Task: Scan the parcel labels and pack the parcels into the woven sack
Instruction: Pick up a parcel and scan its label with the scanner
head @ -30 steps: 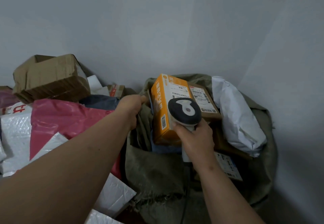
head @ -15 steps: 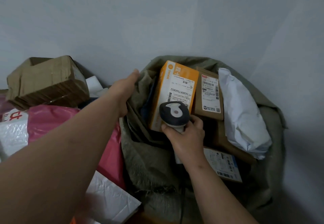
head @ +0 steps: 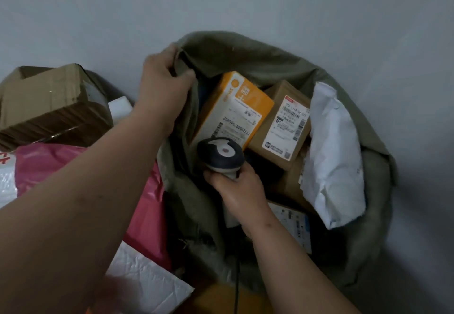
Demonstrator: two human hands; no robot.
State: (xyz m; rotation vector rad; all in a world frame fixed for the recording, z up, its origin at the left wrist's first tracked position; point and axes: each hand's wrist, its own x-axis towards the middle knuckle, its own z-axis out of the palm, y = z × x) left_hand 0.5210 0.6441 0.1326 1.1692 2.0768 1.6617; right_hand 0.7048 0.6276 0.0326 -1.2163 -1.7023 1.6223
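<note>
Progress: packing appears well advanced. The woven sack [head: 258, 53] stands open against the wall and already holds five visible parcels. More may lie beneath; that cannot be told.

Count inside the sack:
- One orange box [head: 235, 107], tilted, label facing up, at the 11 o'clock side of the mouth.
- One brown carton [head: 282, 127] with a white label, just beside the orange box at its 3 o'clock, apparently touching it.
- One white poly mailer [head: 334, 156] leaning along the 3 o'clock wall.
- One further brown carton [head: 292, 183], mostly covered, below the labelled one.
- One flat labelled parcel [head: 294, 223] at 5 o'clock, partly hidden by the right forearm.

Count outside the sack, at its 9 o'clock, judged still to be scanned and packed:
- One open cardboard box [head: 49, 107].
- One pink poly mailer [head: 49, 166].
- At least two white mailers, one at the far edge [head: 7, 186] and one at 7 o'clock [head: 147, 281].
- One small white item [head: 121, 110] behind the cardboard box; its kind cannot be told.

Hands: the left hand [head: 162, 87] has its grip closed on the sack rim at 10 o'clock, pinching the fabric and holding the mouth open. The right hand [head: 235, 188] grips the handle of one barcode scanner [head: 221, 154], head over the lower edge of the orange box's label.

Whether that label has registered cannot be told.
</note>
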